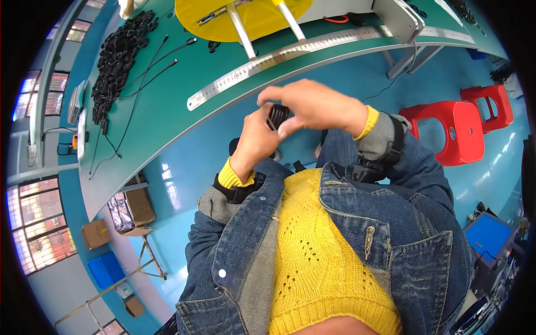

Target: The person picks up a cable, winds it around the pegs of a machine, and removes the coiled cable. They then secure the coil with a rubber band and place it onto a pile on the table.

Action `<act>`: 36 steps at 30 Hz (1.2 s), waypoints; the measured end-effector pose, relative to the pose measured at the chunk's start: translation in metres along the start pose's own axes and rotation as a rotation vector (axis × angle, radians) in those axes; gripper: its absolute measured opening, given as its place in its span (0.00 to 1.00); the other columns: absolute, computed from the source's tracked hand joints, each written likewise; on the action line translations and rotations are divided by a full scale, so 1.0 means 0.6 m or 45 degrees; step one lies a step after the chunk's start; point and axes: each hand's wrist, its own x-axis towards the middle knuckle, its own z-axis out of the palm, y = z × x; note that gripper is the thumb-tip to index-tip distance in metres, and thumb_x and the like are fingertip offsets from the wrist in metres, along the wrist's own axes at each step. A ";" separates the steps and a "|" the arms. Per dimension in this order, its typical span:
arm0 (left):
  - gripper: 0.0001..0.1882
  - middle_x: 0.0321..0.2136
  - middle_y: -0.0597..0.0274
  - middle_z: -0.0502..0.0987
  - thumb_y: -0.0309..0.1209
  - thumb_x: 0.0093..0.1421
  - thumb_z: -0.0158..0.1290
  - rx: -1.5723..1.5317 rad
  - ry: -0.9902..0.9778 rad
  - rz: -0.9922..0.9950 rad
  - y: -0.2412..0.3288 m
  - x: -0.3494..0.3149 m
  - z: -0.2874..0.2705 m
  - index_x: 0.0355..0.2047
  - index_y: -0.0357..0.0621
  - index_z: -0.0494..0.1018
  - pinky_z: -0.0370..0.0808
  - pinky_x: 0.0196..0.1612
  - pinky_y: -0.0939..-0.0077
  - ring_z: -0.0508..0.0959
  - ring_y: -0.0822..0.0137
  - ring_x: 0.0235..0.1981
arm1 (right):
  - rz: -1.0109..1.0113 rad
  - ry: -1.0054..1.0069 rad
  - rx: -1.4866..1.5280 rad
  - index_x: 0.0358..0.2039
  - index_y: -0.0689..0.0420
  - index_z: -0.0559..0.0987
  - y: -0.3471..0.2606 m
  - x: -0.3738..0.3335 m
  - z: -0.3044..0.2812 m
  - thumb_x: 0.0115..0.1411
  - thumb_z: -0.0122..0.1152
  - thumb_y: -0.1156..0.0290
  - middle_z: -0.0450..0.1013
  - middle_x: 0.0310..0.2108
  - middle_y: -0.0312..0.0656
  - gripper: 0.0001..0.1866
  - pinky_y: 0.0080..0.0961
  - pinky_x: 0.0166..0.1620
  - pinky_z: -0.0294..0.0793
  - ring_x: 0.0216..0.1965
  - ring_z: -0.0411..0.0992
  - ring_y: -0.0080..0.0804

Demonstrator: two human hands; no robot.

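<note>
A coiled black cable (pixel 277 116) is held between my two hands, just off the near edge of the green table. My left hand (pixel 257 138) is closed on the coil from the left and below. My right hand (pixel 321 106) curls round it from the other side, thumb at the lower end and fingers reaching over the top. The parts of the coil inside my fingers are hidden. Across the table lies a big heap of black cables (pixel 120 58), and a few loose cables (pixel 146 79) with small plugs trail out of it.
Along the edge of the green table (pixel 173 72) lies a long steel ruler (pixel 245 71). Behind it stands a yellow round piece (pixel 245 19) with two metal legs. Red stools (pixel 460 131) stand on the blue floor at right. Cardboard boxes (pixel 139 206) sit at lower left.
</note>
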 end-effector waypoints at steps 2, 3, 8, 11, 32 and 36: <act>0.16 0.25 0.54 0.75 0.25 0.43 0.59 0.070 0.034 0.108 0.004 -0.001 0.000 0.32 0.35 0.69 0.73 0.30 0.71 0.77 0.64 0.27 | -0.024 -0.034 -0.136 0.44 0.59 0.67 -0.003 0.006 0.017 0.42 0.65 0.73 0.71 0.27 0.43 0.27 0.27 0.33 0.69 0.33 0.71 0.29; 0.17 0.25 0.52 0.75 0.25 0.42 0.60 0.104 0.050 0.163 0.005 -0.001 0.001 0.33 0.35 0.69 0.73 0.31 0.71 0.77 0.63 0.28 | -0.035 -0.051 -0.204 0.43 0.59 0.65 0.000 0.006 0.024 0.41 0.66 0.73 0.70 0.29 0.44 0.28 0.28 0.35 0.69 0.34 0.70 0.30; 0.18 0.26 0.51 0.75 0.22 0.41 0.59 -0.204 0.317 0.267 -0.004 -0.005 0.012 0.35 0.35 0.69 0.73 0.33 0.72 0.78 0.61 0.30 | -0.160 0.113 0.352 0.41 0.59 0.63 0.040 0.004 0.057 0.40 0.67 0.73 0.69 0.32 0.44 0.28 0.27 0.36 0.68 0.35 0.69 0.30; 0.20 0.27 0.52 0.74 0.20 0.41 0.59 -0.271 0.335 0.240 0.000 -0.018 0.009 0.36 0.36 0.68 0.73 0.32 0.72 0.78 0.59 0.30 | 0.099 0.113 1.058 0.42 0.60 0.63 0.051 -0.010 0.079 0.44 0.64 0.70 0.68 0.32 0.44 0.26 0.26 0.36 0.68 0.34 0.69 0.29; 0.08 0.17 0.65 0.71 0.32 0.48 0.55 -0.748 -0.942 -0.430 -0.096 -0.019 -0.054 0.24 0.41 0.70 0.67 0.20 0.78 0.72 0.72 0.16 | 0.226 -0.042 0.160 0.29 0.60 0.70 0.052 0.054 0.140 0.55 0.52 0.65 0.70 0.19 0.46 0.11 0.29 0.22 0.67 0.21 0.71 0.36; 0.09 0.17 0.70 0.70 0.34 0.47 0.57 -0.551 -0.483 -0.573 -0.110 0.019 -0.252 0.25 0.43 0.72 0.64 0.18 0.86 0.68 0.79 0.15 | 0.638 -0.247 0.547 0.31 0.61 0.73 0.070 0.038 0.106 0.54 0.54 0.59 0.73 0.20 0.45 0.16 0.28 0.27 0.69 0.22 0.73 0.35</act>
